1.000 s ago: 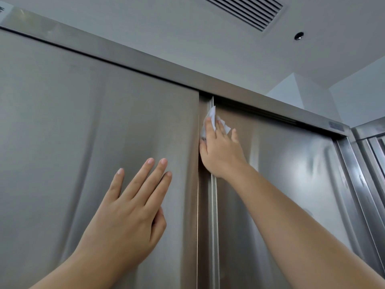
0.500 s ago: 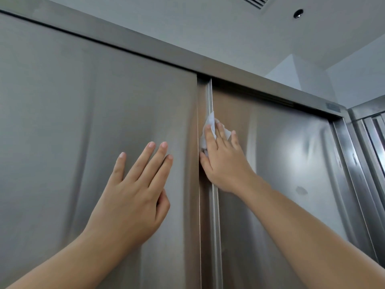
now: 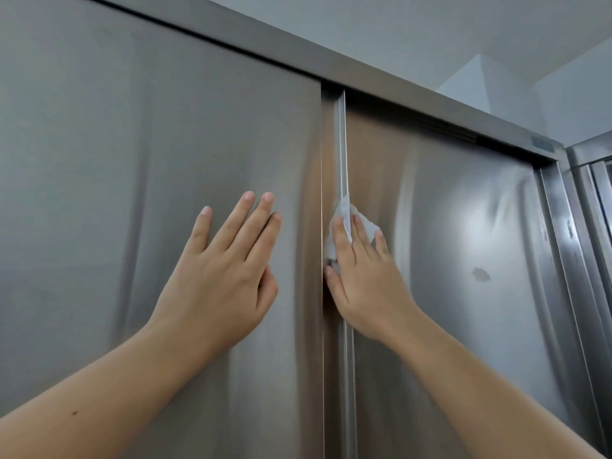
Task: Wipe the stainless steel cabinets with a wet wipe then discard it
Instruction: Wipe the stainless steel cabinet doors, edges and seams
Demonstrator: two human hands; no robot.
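Observation:
The stainless steel cabinet fills the view with two sliding doors, a left door (image 3: 132, 193) and a right door (image 3: 463, 226). My left hand (image 3: 225, 279) lies flat on the left door, fingers straight and spread. My right hand (image 3: 364, 279) presses a white wet wipe (image 3: 342, 210) against the vertical left edge (image 3: 341, 144) of the right door, about halfway up the visible part. The fingers are straight over the wipe and the thumb sits at the gap between the doors. Most of the wipe is hidden under the fingers.
The cabinet's top rail (image 3: 397, 94) runs diagonally above the doors. A small smudge (image 3: 481, 274) marks the right door. Another steel cabinet frame (image 3: 592, 180) stands at the far right. White ceiling and wall (image 3: 496, 44) show above.
My right hand has slid the wipe down the right door's edge from near the top rail. My left hand has stayed flat on the left door. The view has tilted down.

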